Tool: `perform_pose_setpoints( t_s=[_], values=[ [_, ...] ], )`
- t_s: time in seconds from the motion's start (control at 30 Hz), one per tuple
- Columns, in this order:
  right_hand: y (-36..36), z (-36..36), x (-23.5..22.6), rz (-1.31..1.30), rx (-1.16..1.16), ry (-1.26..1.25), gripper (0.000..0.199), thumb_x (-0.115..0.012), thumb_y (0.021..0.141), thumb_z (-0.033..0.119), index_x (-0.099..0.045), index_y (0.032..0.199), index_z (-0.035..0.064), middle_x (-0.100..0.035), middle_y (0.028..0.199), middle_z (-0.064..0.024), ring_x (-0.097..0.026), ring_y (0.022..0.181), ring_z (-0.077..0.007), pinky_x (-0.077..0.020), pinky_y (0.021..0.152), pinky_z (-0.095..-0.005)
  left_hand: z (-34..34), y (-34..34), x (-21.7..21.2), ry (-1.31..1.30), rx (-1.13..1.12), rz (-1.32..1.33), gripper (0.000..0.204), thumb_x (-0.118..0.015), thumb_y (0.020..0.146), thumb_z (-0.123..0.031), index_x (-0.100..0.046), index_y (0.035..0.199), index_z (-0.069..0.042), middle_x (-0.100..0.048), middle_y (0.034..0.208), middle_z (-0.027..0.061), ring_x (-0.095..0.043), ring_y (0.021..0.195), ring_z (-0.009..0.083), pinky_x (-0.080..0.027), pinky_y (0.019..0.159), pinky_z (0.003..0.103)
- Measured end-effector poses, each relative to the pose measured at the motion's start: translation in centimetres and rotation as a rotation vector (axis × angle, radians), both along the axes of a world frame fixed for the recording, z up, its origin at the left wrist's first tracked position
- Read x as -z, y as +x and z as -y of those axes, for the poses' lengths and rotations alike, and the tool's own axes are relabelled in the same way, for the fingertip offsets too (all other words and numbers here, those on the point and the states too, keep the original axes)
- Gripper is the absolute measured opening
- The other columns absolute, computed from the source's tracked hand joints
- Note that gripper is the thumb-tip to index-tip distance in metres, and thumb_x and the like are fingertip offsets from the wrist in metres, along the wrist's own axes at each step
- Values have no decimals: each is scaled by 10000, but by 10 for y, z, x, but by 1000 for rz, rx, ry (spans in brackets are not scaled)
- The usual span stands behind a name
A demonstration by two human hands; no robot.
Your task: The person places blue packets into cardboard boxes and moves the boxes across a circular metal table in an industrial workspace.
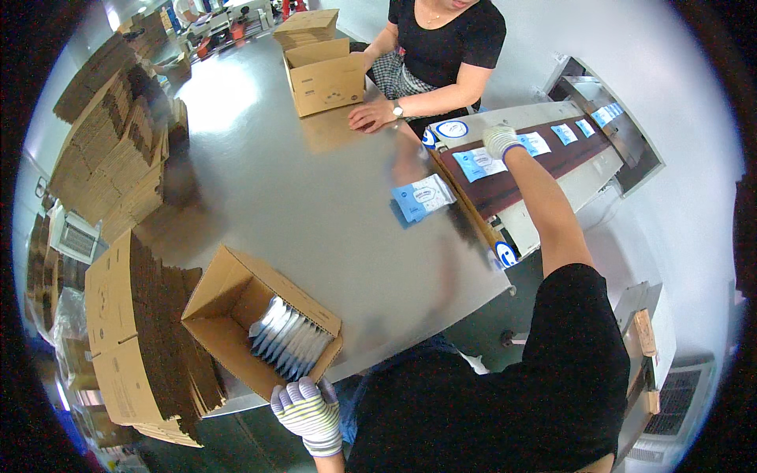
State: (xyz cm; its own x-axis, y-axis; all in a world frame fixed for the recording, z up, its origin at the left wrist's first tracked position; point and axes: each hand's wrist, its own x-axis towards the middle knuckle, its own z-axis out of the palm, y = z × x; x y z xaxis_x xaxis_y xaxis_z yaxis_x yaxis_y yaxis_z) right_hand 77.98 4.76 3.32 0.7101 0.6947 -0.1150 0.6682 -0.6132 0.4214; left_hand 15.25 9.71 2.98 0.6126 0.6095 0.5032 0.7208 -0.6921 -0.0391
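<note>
At the near edge of the metal table, my left hand (309,414) in a striped knit glove is closed on the near rim of an open cardboard box (211,303). A row of blue-and-white packets (293,337) stands on edge inside the box. My right hand (501,143), also gloved, reaches over the dark red conveyor belt (516,180). It is between a blue-and-white packet (478,165) and another packet (535,144), and its fingertips are too unclear to tell a grip. Several more packets lie farther up the belt.
Overlapping packets (424,197) lie on the metal table (260,189) by the belt's end. Across it, a person (445,55) in black has a hand (372,116) on the table beside an open box (325,83). Flattened cartons (118,331) are stacked at left.
</note>
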Motion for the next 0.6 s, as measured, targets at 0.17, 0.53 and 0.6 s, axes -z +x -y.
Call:
perform_pose_setpoints(
  t_s=[0.17, 0.53, 0.6],
  values=[
    [50, 25, 31, 167, 124, -13, 254, -509, 876, 166, -703, 1027, 104, -679, 1083, -124, -652, 1011, -270, -497, 858, -421, 2, -1, 2, -35, -19, -17, 226, -681, 744, -218, -524, 838, -86, -514, 753, 107, -534, 808, 321, -426, 805, 444],
    [14, -15, 10, -96, -209, -295, 458, -813, 562, 136, -698, 1005, 115, -690, 990, -116, -647, 944, -311, -515, 841, -393, -3, 4, -3, 9, 19, 4, 218, -665, 730, -182, -509, 851, -88, -496, 732, 78, -517, 721, 265, -438, 825, 436],
    [0, -38, 0, -320, -327, -381, 410, -795, 576, 143, -674, 956, 49, -689, 938, -145, -656, 865, -342, -526, 779, -392, -2, 5, -5, 9, 6, 0, 216, -666, 731, -183, -510, 848, -89, -495, 729, 78, -518, 716, 264, -439, 820, 435]
  ],
)
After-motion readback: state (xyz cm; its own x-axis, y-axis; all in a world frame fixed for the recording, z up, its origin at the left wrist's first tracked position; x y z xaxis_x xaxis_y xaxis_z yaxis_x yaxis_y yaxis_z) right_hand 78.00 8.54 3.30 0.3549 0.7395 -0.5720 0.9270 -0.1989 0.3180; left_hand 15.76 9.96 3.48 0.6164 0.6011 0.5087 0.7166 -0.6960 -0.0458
